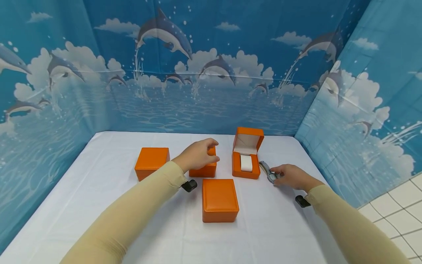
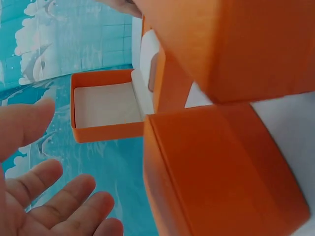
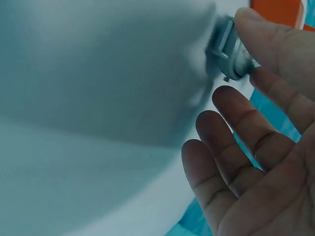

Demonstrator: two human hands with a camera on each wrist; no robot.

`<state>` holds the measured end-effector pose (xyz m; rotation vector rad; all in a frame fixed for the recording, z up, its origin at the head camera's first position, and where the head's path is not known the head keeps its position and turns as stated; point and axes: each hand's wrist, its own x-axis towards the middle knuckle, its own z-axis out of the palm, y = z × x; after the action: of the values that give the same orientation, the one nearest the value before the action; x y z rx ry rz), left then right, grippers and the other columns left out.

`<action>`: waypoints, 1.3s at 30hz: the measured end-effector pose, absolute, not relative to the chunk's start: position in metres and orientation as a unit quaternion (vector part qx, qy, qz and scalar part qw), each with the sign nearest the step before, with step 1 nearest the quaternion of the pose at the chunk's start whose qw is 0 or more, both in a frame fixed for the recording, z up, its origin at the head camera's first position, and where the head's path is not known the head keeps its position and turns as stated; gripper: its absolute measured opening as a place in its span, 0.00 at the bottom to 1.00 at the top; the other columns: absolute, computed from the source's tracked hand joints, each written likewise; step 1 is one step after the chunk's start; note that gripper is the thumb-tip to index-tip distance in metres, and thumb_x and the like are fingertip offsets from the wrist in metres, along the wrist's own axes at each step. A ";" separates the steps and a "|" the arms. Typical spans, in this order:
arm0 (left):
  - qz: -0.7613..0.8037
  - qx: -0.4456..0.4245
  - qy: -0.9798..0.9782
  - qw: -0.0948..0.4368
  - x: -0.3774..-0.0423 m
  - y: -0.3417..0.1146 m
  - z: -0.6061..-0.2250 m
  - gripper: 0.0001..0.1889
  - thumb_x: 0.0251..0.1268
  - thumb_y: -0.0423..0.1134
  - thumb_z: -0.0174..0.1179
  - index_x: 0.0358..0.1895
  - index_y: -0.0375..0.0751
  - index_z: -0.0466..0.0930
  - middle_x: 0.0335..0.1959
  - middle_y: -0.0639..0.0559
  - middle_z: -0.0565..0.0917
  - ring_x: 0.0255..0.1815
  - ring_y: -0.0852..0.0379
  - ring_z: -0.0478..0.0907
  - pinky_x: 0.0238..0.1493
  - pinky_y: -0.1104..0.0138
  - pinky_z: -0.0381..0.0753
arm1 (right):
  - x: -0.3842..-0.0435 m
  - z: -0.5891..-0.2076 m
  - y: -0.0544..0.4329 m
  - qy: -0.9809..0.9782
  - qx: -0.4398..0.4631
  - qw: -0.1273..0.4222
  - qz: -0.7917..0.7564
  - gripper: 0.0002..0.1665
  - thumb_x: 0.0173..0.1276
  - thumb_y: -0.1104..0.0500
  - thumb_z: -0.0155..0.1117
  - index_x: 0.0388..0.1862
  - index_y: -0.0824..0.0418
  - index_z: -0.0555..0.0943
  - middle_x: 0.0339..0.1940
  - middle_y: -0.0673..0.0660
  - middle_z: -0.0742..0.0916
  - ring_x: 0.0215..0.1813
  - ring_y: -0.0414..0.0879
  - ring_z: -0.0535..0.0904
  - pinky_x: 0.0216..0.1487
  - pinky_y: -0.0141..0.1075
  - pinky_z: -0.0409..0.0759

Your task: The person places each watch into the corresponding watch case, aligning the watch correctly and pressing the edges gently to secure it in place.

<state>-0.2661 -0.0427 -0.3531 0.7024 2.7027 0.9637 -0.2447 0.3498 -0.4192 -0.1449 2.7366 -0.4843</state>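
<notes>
My right hand [image 1: 294,176] pinches a silver wristwatch [image 1: 272,177] by its case, between thumb [image 3: 268,37] and index finger, while the other fingers spread loosely. The watch's strap stretches toward an open orange watch box [image 1: 236,171], whose lid stands up at the back and which holds a white cushion [image 1: 245,163]. My left hand [image 1: 197,153] is over a closed orange box [image 1: 204,171] and partly covers it; its fingers are relaxed and hold nothing. In the left wrist view, that hand's fingers [image 2: 74,196] appear beside the orange boxes, with the open lid [image 2: 106,105] beyond.
Another closed orange box [image 1: 152,161] stands at the left, behind the left forearm. One more closed box [image 1: 220,200] sits at the front centre. White cloth [image 1: 263,227] covers the table; dolphin-print curtains [image 1: 211,106] rise along its back and sides.
</notes>
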 end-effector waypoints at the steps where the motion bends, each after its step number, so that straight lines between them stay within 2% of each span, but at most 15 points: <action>1: 0.321 0.241 0.911 0.095 -0.267 -0.040 -0.352 0.33 0.73 0.51 0.67 0.78 0.51 0.69 0.75 0.49 0.75 0.74 0.49 0.75 0.75 0.51 0.74 | -0.245 -0.421 0.349 0.968 -0.048 0.176 -0.171 0.39 0.68 0.55 0.76 0.75 0.64 0.76 0.51 0.61 0.86 0.50 0.53 0.78 0.50 0.44 0.84; 4: 0.329 0.252 0.904 0.106 -0.271 -0.033 -0.347 0.33 0.74 0.50 0.67 0.78 0.51 0.68 0.75 0.49 0.75 0.73 0.49 0.75 0.74 0.51 0.75 | -0.245 -0.425 0.347 0.971 -0.041 0.166 -0.168 0.37 0.68 0.56 0.76 0.72 0.68 0.77 0.48 0.59 0.87 0.46 0.51 0.77 0.47 0.41 0.83; 8: 0.358 0.253 0.889 0.134 -0.277 -0.019 -0.340 0.35 0.74 0.50 0.67 0.80 0.52 0.66 0.75 0.49 0.75 0.73 0.48 0.75 0.73 0.51 0.77 | -0.244 -0.427 0.345 0.974 -0.033 0.155 -0.165 0.34 0.68 0.57 0.76 0.68 0.71 0.79 0.48 0.60 0.88 0.44 0.50 0.78 0.49 0.42 0.84; 13: 0.365 0.254 0.882 0.159 -0.283 0.003 -0.336 0.39 0.74 0.52 0.66 0.83 0.52 0.61 0.77 0.47 0.73 0.73 0.47 0.75 0.72 0.52 0.78 | -0.244 -0.429 0.344 0.974 -0.029 0.155 -0.164 0.30 0.68 0.57 0.76 0.65 0.70 0.81 0.45 0.58 0.88 0.43 0.50 0.78 0.50 0.43 0.83; 18: 0.347 0.263 0.884 0.170 -0.288 0.026 -0.338 0.40 0.76 0.53 0.64 0.85 0.49 0.58 0.80 0.44 0.69 0.77 0.47 0.72 0.76 0.50 0.74 | -0.244 -0.430 0.344 0.975 -0.024 0.150 -0.164 0.29 0.68 0.56 0.76 0.63 0.70 0.83 0.43 0.57 0.88 0.42 0.49 0.78 0.50 0.42 0.84; 21: 0.327 0.268 0.889 0.177 -0.292 0.039 -0.340 0.41 0.77 0.52 0.63 0.85 0.46 0.56 0.82 0.46 0.67 0.80 0.48 0.68 0.79 0.51 0.70 | -0.243 -0.430 0.343 0.975 -0.017 0.148 -0.166 0.31 0.67 0.54 0.77 0.64 0.70 0.82 0.43 0.56 0.88 0.43 0.49 0.78 0.50 0.42 0.84; 27: 0.279 0.256 0.907 0.185 -0.297 0.059 -0.347 0.40 0.77 0.52 0.63 0.84 0.42 0.59 0.83 0.48 0.66 0.81 0.48 0.67 0.79 0.53 0.70 | -0.241 -0.430 0.342 0.975 -0.015 0.145 -0.167 0.35 0.67 0.53 0.78 0.66 0.70 0.80 0.44 0.56 0.87 0.43 0.49 0.78 0.50 0.42 0.83; 36: 0.214 0.246 0.924 0.199 -0.302 0.080 -0.362 0.40 0.74 0.49 0.66 0.83 0.42 0.60 0.80 0.45 0.69 0.74 0.48 0.74 0.74 0.54 0.76 | -0.239 -0.430 0.340 0.974 -0.012 0.139 -0.181 0.35 0.66 0.54 0.78 0.67 0.69 0.77 0.44 0.58 0.87 0.41 0.49 0.79 0.48 0.42 0.85; 39: 0.186 0.248 0.930 0.196 -0.301 0.082 -0.362 0.39 0.73 0.49 0.67 0.82 0.43 0.64 0.79 0.44 0.71 0.74 0.46 0.72 0.72 0.53 0.77 | -0.239 -0.430 0.342 0.971 -0.005 0.137 -0.196 0.34 0.66 0.55 0.78 0.65 0.67 0.75 0.43 0.58 0.86 0.40 0.48 0.79 0.46 0.40 0.85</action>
<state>-0.3011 0.0817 -0.3624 0.6940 2.6062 0.5217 -0.2385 0.3425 -0.4304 -0.0143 2.8104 -0.5660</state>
